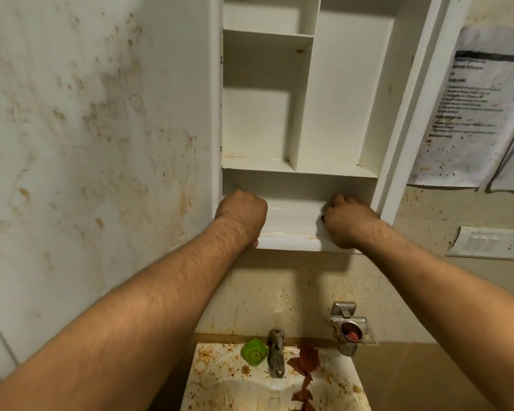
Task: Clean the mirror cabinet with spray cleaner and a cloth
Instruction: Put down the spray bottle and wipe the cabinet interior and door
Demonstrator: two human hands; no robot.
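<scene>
A printed sheet of paper (475,108) is seen on the wall right of the cabinet (347,93); its lines of text are too blurred to be read. The cabinet is mounted above the sink (232,381) and tap (276,351), with its long axis upright and its open white compartments turned towards the camera. Both hands are placed on its bottom shelf (291,215), well apart. The left hand (241,216) is set at the shelf's left end and the right hand (349,222) at its right end. The fingers of each are curled under, knuckles up. What is gripped cannot be told, though a small dark scrap is glimpsed beside the right thumb.
</scene>
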